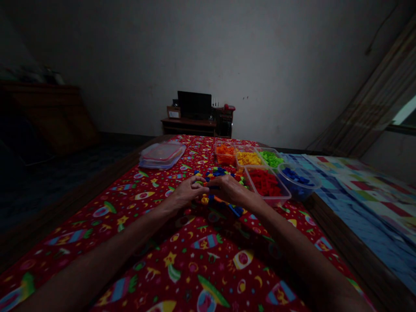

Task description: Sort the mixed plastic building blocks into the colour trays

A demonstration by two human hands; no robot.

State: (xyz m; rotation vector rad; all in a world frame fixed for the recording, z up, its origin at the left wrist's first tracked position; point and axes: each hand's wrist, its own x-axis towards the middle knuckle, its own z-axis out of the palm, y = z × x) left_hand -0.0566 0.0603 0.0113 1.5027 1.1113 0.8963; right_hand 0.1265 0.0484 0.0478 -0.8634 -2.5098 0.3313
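Both my hands meet over a pile of small mixed-colour plastic pieces (pixel 217 172) on a red patterned tablecloth (pixel 195 255). My left hand (pixel 187 190) is curled, fingers pinched toward the middle. My right hand (pixel 230 189) is curled too, its fingers touching the left hand's. Something small and orange shows between them; I cannot name it. Loose blue, yellow and orange pieces lie under and around the hands.
Clear tubs stand to the right: orange pieces (pixel 225 152), yellow (pixel 248 157), green (pixel 271 158), red (pixel 266 183), and a round tub of blue (pixel 296 178). Stacked lids (pixel 161 154) lie at the left. A quilted cloth (pixel 367 195) lies at the right, and a dark cabinet (pixel 198 118) stands behind.
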